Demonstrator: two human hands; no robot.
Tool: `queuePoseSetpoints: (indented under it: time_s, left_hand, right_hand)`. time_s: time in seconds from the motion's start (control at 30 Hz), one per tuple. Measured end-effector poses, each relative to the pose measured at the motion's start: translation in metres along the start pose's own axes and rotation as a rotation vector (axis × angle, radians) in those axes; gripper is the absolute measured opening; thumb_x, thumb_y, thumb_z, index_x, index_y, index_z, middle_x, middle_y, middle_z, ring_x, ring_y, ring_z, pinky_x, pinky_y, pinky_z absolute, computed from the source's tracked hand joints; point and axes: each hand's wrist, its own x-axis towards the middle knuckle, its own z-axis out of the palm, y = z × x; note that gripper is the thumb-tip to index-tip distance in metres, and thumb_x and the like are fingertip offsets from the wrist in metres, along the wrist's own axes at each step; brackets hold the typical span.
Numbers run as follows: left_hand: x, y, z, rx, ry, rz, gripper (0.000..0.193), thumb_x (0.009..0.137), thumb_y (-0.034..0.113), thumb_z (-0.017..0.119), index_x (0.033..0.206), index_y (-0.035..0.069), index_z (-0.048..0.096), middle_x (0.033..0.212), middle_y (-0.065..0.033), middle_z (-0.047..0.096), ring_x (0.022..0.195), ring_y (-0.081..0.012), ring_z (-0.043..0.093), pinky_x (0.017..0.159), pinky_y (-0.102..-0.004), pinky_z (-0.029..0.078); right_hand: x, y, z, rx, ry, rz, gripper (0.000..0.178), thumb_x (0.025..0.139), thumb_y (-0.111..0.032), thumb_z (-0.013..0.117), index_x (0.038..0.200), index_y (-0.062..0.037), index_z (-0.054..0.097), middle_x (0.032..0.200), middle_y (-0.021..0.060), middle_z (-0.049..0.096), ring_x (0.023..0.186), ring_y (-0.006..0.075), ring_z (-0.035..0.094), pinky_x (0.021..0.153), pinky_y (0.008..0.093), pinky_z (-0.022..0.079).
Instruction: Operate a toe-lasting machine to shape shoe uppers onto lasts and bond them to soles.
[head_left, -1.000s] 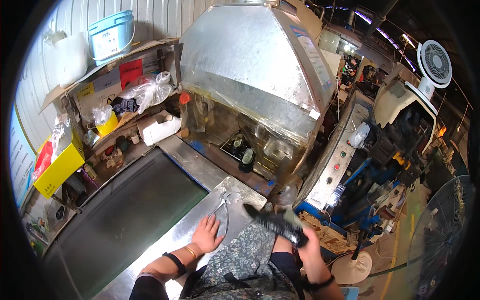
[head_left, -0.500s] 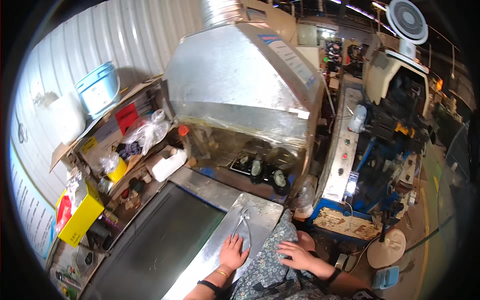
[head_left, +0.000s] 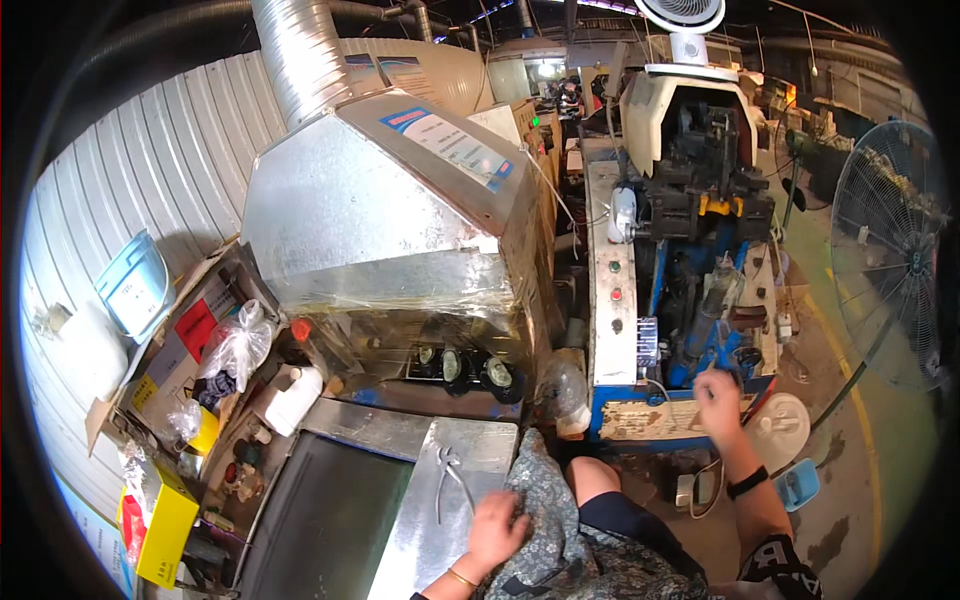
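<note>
A pair of metal pliers [head_left: 452, 475] lies on the bare metal plate [head_left: 405, 545], jaws pointing away and handles spread. My left hand [head_left: 497, 530] is beside the end of the right handle, at the edge of my flowered apron [head_left: 550, 510]. Its fingers look partly curled and blurred; whether they touch the handle is unclear. My right hand [head_left: 718, 408] is raised in front of the blue machine's lower edge, with fingers bent closed. A small dark spot shows at its fingertips, too small to name.
A metal hood [head_left: 370, 210] stands ahead over several round black parts [head_left: 455, 370]. Left of the plate lies a dark belt [head_left: 330, 510]. The blue machine [head_left: 690, 330] stands ahead right, with a large caged fan [head_left: 890, 260] beyond. A yellow box [head_left: 165, 535] sits at left.
My right hand has moved from my lap rightward and forward to the blue machine's front. My left hand has drawn back from between the pliers' handles. The view has turned right.
</note>
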Motion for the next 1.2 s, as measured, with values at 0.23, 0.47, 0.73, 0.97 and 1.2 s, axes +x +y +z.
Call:
queuePoseSetpoints:
  time_s: [0.23,0.47,0.73,0.97,1.2]
  left_hand:
    - [0.112,0.056,0.056,-0.138,-1.164,0.259,0.053,0.091,0.036,0.055,0.134,0.006,0.049,0.12,-0.0211,0.06,0.112,-0.0363,0.057,0.093,-0.0406,0.045]
    - [0.069,0.002,0.174,0.088,-0.738,-0.037,0.049,0.085,0.023,0.051,0.131,0.005,0.05,0.118,-0.0226,0.061,0.113,-0.0373,0.057,0.094,-0.0404,0.046]
    - [0.052,-0.015,0.214,0.024,-1.177,0.011,0.057,0.087,0.035,0.054,0.134,0.004,0.048,0.132,-0.0234,0.052,0.123,-0.0349,0.05,0.1,-0.042,0.04]
    - [0.068,-0.004,0.172,-0.148,-1.005,-0.166,0.052,0.09,0.031,0.053,0.131,-0.001,0.047,0.125,-0.0259,0.055,0.12,-0.0378,0.051,0.101,-0.0422,0.04]
    - [0.064,-0.006,0.173,0.028,-1.103,-0.126,0.049,0.089,0.024,0.049,0.127,-0.007,0.047,0.126,-0.0279,0.054,0.121,-0.0368,0.05,0.102,-0.0427,0.039]
  right_hand:
    - [-0.041,0.102,0.022,-0.579,0.061,0.367,0.06,0.067,-0.024,0.077,0.112,0.0046,0.05,0.11,0.0248,0.051,0.103,0.0427,0.049,0.092,0.0475,0.04]
    - [0.0,0.093,0.01,-0.417,-0.119,0.853,0.068,0.071,-0.025,0.075,0.121,0.0089,0.043,0.12,0.0271,0.051,0.111,0.0428,0.051,0.097,0.0469,0.042]
    - [0.012,0.104,0.003,-0.069,-0.36,1.177,0.087,0.07,-0.029,0.079,0.137,0.0049,0.034,0.105,0.022,0.064,0.093,0.0331,0.064,0.082,0.0415,0.053]
    - [0.0,0.088,-0.004,-0.596,-0.322,0.884,0.068,0.074,-0.037,0.071,0.124,0.0037,0.048,0.102,0.019,0.067,0.091,0.0343,0.066,0.08,0.0419,0.054]
    - [-0.003,0.079,0.003,-0.721,-0.381,0.822,0.06,0.079,-0.042,0.069,0.116,0.0,0.046,0.106,0.0196,0.063,0.094,0.0325,0.066,0.081,0.0414,0.054]
